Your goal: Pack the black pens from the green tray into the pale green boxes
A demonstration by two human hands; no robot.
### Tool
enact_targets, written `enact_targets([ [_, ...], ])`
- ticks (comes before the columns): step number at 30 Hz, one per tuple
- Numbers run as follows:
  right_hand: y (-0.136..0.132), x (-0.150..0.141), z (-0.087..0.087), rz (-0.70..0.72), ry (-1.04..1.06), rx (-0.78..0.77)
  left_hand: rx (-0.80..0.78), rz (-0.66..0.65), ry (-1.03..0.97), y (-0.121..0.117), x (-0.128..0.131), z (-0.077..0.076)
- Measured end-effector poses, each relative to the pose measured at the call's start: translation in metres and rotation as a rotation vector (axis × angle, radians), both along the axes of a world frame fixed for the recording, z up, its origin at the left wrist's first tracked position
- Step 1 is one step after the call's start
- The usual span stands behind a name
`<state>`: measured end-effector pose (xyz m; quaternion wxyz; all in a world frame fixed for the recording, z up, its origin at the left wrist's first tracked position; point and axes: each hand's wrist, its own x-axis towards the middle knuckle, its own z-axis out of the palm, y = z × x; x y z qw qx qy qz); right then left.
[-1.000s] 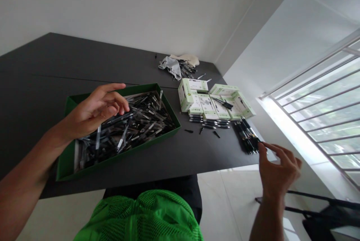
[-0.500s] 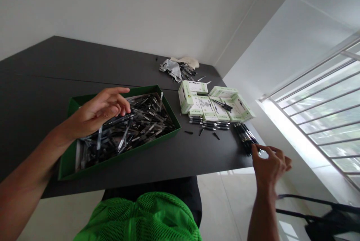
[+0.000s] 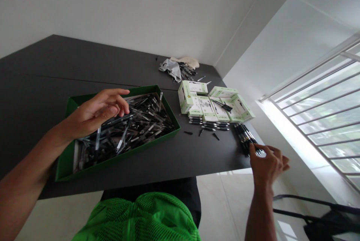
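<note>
My left hand (image 3: 98, 113) hovers over the left part of a green box (image 3: 152, 142), its fingers loosely spread and nothing in them. Inside lie many loose clear-and-black pens (image 3: 146, 117), jumbled in all directions. At the table's right edge, a row of black pens (image 3: 243, 136) lies side by side. My right hand (image 3: 268, 162) reaches its near end, with thumb and forefinger pinched on a pen there. Those fingertips partly cover the pen ends.
White-and-green cartons (image 3: 208, 108) stand beyond, a few pens (image 3: 222, 105) on top. Stacked pens (image 3: 209, 124) lie before them, with small black pieces (image 3: 215, 136) nearby. Grey cloth (image 3: 171, 69) and more pens (image 3: 188, 70) are at the back. A barred window (image 3: 323, 117) is at right.
My right hand has shifted very slightly at the row of pens, its pinch staying there. My left hand has hardly moved above the box.
</note>
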<state>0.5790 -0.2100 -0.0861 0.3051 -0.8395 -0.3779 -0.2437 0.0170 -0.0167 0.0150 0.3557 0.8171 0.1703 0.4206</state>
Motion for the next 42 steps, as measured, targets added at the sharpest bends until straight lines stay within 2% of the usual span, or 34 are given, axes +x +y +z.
enact_targets([
  [6,0.000,-0.005,0.005,-0.009,0.026,-0.060,0.005,-0.007,0.002,0.000,-0.001,-0.001],
  [18,0.002,-0.016,0.003,0.023,-0.004,-0.014,0.002,0.011,0.014,-0.001,-0.001,-0.001],
  [20,0.007,-0.029,0.006,0.123,-0.050,0.032,-0.006,0.004,0.025,0.000,-0.002,-0.002],
  [23,0.019,-0.062,0.013,0.361,-0.110,0.070,-0.007,0.002,0.036,0.001,-0.003,-0.003],
  [27,0.043,-0.107,0.027,0.604,-0.105,0.015,0.009,0.010,0.047,0.001,-0.003,-0.003],
  [30,0.066,-0.124,0.039,0.681,-0.088,-0.076,0.022,0.006,0.078,0.002,-0.003,-0.003],
  [34,0.103,-0.118,0.054,0.690,-0.092,-0.186,0.051,-0.012,0.136,0.000,-0.004,-0.001],
  [37,0.127,-0.102,0.063,0.724,-0.075,-0.303,0.007,0.057,0.247,-0.006,-0.004,0.004],
  [42,0.134,-0.075,0.064,0.760,-0.024,-0.454,-0.035,0.113,0.349,-0.010,-0.006,0.009],
])
